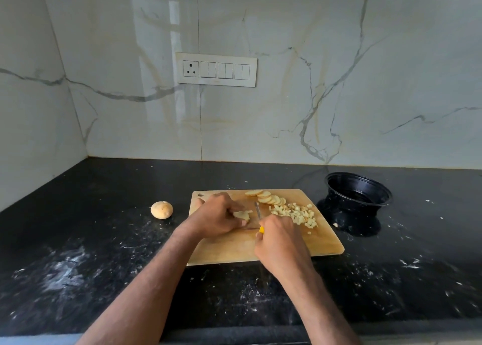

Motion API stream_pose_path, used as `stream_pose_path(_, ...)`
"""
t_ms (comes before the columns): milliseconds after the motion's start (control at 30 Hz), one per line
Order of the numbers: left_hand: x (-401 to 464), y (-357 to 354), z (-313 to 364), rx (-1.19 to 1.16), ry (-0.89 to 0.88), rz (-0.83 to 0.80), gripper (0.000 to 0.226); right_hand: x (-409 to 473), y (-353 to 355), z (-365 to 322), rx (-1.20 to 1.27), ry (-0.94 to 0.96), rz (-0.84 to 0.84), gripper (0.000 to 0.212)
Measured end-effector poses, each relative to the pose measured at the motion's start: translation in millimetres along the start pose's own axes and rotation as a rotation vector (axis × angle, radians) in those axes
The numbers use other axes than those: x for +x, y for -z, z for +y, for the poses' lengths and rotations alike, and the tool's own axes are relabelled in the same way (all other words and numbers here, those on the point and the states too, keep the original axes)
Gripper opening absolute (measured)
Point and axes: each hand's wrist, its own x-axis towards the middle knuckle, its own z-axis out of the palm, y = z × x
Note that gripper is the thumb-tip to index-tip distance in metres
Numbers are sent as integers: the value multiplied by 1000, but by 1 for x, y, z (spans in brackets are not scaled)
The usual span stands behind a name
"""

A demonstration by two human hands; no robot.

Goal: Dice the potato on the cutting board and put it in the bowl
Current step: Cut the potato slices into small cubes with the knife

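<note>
Left fingers: the left hand (217, 218) at mid-frame curls its fingers (236, 223) over a small stack of pale potato slices (241, 215), pinning it to the board.
Right fingers: the right hand (280, 241), just right of centre, is wrapped round the yellow handle of a small knife (258, 218); the thin blade points away from the person and stands just right of the held stack.
Step in hand: by my reading, dicing is midway, with the held slices being cut into strips or cubes.
Next move: likely needs the blade brought down close beside the left fingertips, with those tips tucked back, then the stack turned for crosswise cuts.
Potato, cut: a heap of small pale yellow cubes (296, 213) lies on the right part of the board.
Potato, sliced: a fanned row of round, tan-edged slices (268, 198) sits at the board's far edge, above the cubes, still to be diced.
Board: the rectangular light wooden cutting board (323, 243) lies at centre on the black speckled surface (78, 266).
Bowl: the round black plastic bowl (358, 188) stands right of the board, apparently without potato in it.
Elsewhere: a rounded tan potato piece (161, 209) rests on the surface left of the board.
</note>
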Motion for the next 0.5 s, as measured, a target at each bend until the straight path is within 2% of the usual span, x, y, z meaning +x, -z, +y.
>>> stream_pose_path(167, 1, -5, 5, 46, 67, 46, 38, 2, -3, -4, -48, 31, -28, 21)
stream_pose_path(300, -1, -8, 7, 45, 89, 63, 40, 9, -4, -5, -99, 59, -33, 9)
stream_pose_path(400, -3, -9, 8, 28, 91, 70, 40, 14, -4, -2, -110, 67, -38, 18)
stream_pose_path(500, -1, -6, 6, 45, 112, 155, 31, 13, -3, 3, -96, 55, -2, 24)
